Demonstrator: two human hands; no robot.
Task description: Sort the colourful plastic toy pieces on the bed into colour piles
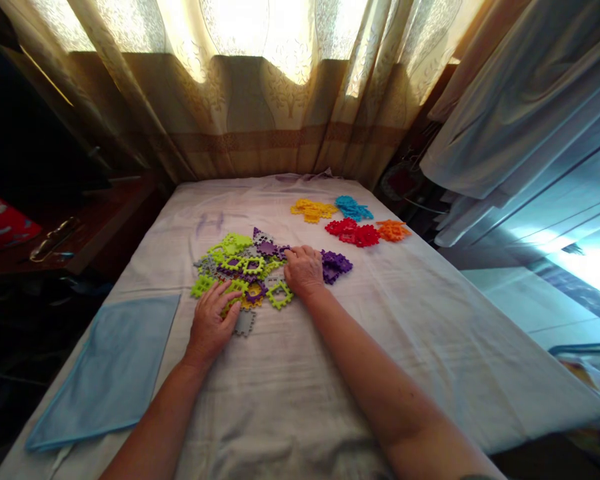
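Note:
A mixed heap of toothed plastic building tiles, mostly lime green [237, 241], grey and purple, lies on the cloth-covered table. My left hand [213, 313] rests on the near left side of the heap, fingers apart over lime tiles, with a flat grey tile [245, 323] beside the thumb. At the heap's right side my right hand [304, 270] has its fingers curled down, the tips at a purple tile [283, 252]; its grip is partly hidden. A separate pile of purple tiles [337, 265] lies just right of that hand. A lime frame-shaped tile [280, 303] is below it.
Sorted piles lie farther back right: yellow tiles [313, 210], blue tiles [354, 208], red tiles [353, 232] and orange tiles [393, 231]. A light blue cloth [115, 367] covers the table's left edge. Curtains [280, 113] hang behind the table.

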